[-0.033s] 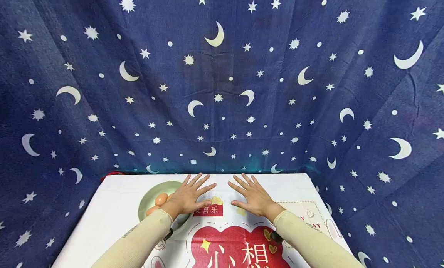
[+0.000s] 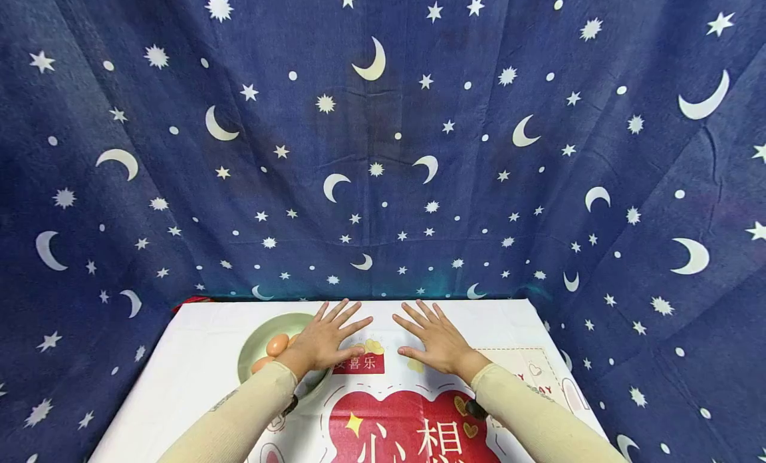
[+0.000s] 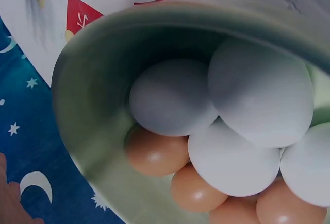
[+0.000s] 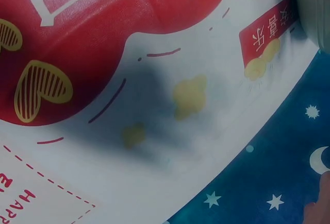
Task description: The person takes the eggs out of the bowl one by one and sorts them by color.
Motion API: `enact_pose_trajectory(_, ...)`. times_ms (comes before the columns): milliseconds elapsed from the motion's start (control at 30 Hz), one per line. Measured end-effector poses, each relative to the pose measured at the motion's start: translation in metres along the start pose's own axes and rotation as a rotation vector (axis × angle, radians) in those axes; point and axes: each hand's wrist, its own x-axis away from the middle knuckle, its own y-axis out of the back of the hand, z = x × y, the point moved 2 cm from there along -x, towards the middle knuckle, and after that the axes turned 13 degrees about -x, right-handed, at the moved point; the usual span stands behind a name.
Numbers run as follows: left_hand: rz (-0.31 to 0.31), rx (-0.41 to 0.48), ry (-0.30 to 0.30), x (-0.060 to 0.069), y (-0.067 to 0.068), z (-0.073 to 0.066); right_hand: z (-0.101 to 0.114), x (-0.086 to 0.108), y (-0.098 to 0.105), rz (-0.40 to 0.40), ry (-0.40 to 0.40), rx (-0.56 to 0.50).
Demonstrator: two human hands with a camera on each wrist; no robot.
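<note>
My left hand (image 2: 326, 343) is held flat with fingers spread, its wrist over the right side of a pale green bowl (image 2: 254, 336). Several brown eggs (image 3: 198, 189) and larger white eggs (image 3: 234, 157) fill the bowl in the left wrist view. The forearm hides part of the bowl in the head view. To the right, my right hand (image 2: 439, 343) is spread in the same way, above the white printed tablecloth (image 2: 383, 380). Neither hand holds anything. Only a bit of each hand shows at the edge of its own wrist view.
A dark blue curtain (image 2: 383, 150) with moons and stars hangs behind the table and along both sides. Red printed patches (image 2: 407, 416) and a dashed frame with lettering are part of the cloth. A red item (image 2: 193, 301) shows at the table's back left corner.
</note>
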Motion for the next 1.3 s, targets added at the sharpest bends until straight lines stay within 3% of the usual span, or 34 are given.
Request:
enact_pose_trajectory(200,-0.095,0.018,-0.010,0.004,-0.002,0.003,0.001,0.000,-0.001,-0.010,0.002,-0.010)
enact_pose_trajectory(400,-0.139,0.074,0.038,0.013,0.001,0.017,0.005,-0.003,0.000,-0.058,-0.020,-0.149)
enact_pose_trajectory(533,-0.185,0.149,0.119,0.022,0.004,0.032,0.008,-0.007,0.000,-0.114,-0.049,-0.255)
enact_pose_trajectory(633,-0.207,0.188,0.214,0.033,0.004,0.047,0.010,-0.012,0.000,-0.138,-0.072,-0.339)
enact_pose_trajectory(833,-0.143,0.172,0.420,0.064,-0.005,0.081,0.018,-0.018,-0.003,-0.156,-0.135,-0.467)
enact_pose_trajectory(1000,-0.144,0.196,0.570,0.092,-0.014,0.106,0.029,-0.027,-0.010,-0.170,-0.160,-0.573)
enact_pose_trajectory(1133,-0.180,0.258,0.627,0.111,-0.022,0.116,0.041,-0.035,-0.016,-0.172,-0.153,-0.638)
enact_pose_trajectory(1300,-0.205,0.331,0.657,0.124,-0.029,0.120,0.057,-0.043,-0.020,-0.168,-0.158,-0.734)
